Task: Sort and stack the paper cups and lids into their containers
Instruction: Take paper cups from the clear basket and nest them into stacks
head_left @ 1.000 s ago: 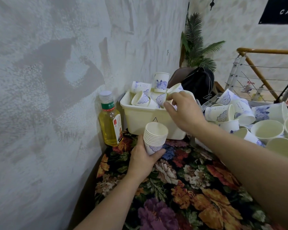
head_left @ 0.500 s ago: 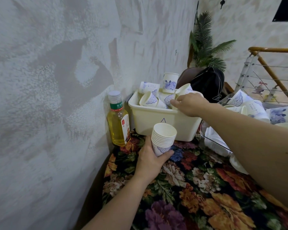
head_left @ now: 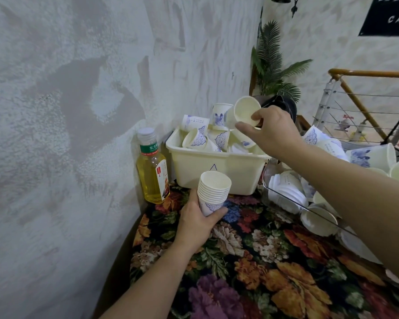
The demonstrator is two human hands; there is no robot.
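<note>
My left hand [head_left: 197,223] grips a stack of nested white paper cups [head_left: 213,191] with a blue pattern, held upright just in front of the cream plastic bin [head_left: 194,166]. The bin holds several loose cups [head_left: 197,139] lying at odd angles. Above the bin's right end, my right hand [head_left: 268,130] pinches a single paper cup [head_left: 245,111] by its rim, its mouth tilted toward me. A clear tray [head_left: 283,203] on the right holds white lids [head_left: 286,189] and more cups.
A bottle of yellow liquid [head_left: 152,169] stands against the wall, left of the bin. More cups [head_left: 373,157] pile up at the far right. A floral cloth [head_left: 251,261] covers the table. A black bag [head_left: 283,105], a plant and a railing lie behind.
My right hand was reaching into the bin among the loose cups; it has now lifted one cup up above the bin. The stack in my left hand stays in place.
</note>
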